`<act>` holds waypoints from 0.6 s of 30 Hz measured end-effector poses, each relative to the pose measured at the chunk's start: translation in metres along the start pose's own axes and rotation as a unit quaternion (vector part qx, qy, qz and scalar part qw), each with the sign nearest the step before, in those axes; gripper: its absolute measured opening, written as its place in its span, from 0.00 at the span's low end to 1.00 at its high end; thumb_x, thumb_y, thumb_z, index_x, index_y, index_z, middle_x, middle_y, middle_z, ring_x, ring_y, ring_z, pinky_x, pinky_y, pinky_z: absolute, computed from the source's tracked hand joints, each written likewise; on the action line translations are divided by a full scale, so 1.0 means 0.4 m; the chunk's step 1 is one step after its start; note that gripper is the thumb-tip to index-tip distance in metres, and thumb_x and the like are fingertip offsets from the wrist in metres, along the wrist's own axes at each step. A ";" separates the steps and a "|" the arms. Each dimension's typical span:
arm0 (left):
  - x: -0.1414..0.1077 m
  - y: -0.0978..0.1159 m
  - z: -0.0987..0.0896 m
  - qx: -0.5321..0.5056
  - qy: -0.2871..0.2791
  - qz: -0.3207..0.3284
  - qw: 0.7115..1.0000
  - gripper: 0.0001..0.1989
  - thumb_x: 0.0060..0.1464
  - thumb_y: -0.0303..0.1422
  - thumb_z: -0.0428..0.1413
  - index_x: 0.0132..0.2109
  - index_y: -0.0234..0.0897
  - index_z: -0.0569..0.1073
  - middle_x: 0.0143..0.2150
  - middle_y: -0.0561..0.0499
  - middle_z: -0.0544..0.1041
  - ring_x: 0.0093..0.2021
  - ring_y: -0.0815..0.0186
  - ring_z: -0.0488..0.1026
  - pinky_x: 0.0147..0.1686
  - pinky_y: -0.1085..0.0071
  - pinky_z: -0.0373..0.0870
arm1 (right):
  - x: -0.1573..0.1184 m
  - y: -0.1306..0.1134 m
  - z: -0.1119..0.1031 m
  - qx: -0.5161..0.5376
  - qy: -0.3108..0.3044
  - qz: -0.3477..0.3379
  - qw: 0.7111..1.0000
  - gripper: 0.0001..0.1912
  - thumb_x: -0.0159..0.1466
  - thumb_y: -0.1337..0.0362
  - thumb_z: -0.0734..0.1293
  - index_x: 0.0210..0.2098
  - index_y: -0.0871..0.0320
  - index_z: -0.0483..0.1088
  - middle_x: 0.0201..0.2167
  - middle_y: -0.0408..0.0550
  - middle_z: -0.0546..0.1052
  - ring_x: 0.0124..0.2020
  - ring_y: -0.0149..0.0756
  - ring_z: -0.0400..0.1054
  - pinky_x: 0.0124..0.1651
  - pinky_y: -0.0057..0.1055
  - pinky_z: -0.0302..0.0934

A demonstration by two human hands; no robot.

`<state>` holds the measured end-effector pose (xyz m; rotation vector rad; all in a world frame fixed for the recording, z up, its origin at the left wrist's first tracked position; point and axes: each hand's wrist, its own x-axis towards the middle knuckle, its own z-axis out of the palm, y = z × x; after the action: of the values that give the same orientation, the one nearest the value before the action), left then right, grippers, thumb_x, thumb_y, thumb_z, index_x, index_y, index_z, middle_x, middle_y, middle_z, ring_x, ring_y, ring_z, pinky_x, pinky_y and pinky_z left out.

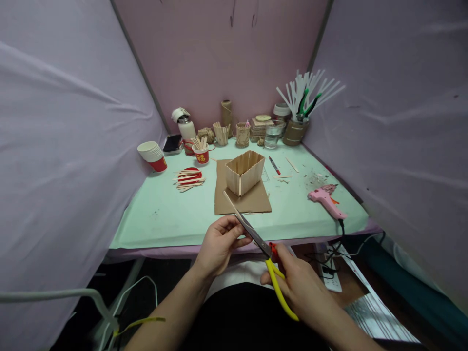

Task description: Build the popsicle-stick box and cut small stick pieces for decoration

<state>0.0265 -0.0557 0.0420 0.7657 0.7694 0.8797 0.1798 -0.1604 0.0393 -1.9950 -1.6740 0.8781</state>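
Over the front edge of the table, my left hand (219, 243) is closed on a thin wooden craft stick (230, 201), pinched between thumb and fingers. My right hand (303, 280) grips scissors (260, 241) with yellow and red handles. The scissor blades lie along the stick close to my left fingertips; whether they touch it I cannot tell. Just beyond the hands, an open-topped box made of craft sticks (251, 176) stands on a piece of brown cardboard (223, 205). One upright corner of the box faces me.
A pink glue gun (328, 201) lies at the right, its cord running off the table. Craft sticks (188, 179) lie on a red disc at the left, near stacked paper cups (151, 155). A glass of water (272, 134) and a jar with white glue sticks (297, 130) stand behind.
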 end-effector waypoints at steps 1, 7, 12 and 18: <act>0.000 -0.001 0.001 -0.001 0.000 -0.001 1.000 0.13 0.40 0.34 0.69 0.31 0.33 0.75 0.29 0.53 0.76 0.30 0.72 0.74 0.32 0.75 0.76 | 0.000 0.001 0.000 0.001 0.003 -0.001 1.000 0.08 0.61 0.61 0.62 0.40 0.54 0.62 0.28 0.47 0.78 0.30 0.42 0.73 0.30 0.29 0.55; 0.005 0.011 -0.002 0.007 -0.004 -0.005 1.000 0.14 0.39 0.34 0.69 0.32 0.32 0.75 0.30 0.52 0.76 0.31 0.70 0.75 0.33 0.74 0.76 | 0.004 0.013 0.006 0.007 0.039 -0.021 0.999 0.08 0.62 0.61 0.62 0.41 0.53 0.64 0.28 0.48 0.79 0.30 0.42 0.74 0.29 0.29 0.55; 0.012 0.033 -0.013 0.035 -0.005 0.007 0.999 0.14 0.39 0.35 0.69 0.30 0.32 0.74 0.29 0.52 0.76 0.30 0.70 0.75 0.31 0.74 0.76 | 0.008 0.014 0.014 -0.029 0.039 -0.010 0.999 0.09 0.62 0.60 0.63 0.41 0.54 0.62 0.28 0.48 0.78 0.30 0.43 0.74 0.29 0.30 0.55; 0.006 0.024 -0.013 0.057 -0.025 0.011 0.998 0.13 0.41 0.36 0.68 0.29 0.32 0.75 0.29 0.52 0.76 0.29 0.71 0.74 0.31 0.75 0.75 | 0.007 -0.005 0.008 -0.079 -0.011 0.013 0.997 0.12 0.61 0.56 0.63 0.40 0.55 0.58 0.33 0.53 0.77 0.33 0.47 0.73 0.31 0.32 0.56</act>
<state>0.0195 -0.0482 0.0467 0.8955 0.7741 0.8378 0.1765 -0.1576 0.0378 -2.1205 -1.7833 0.8007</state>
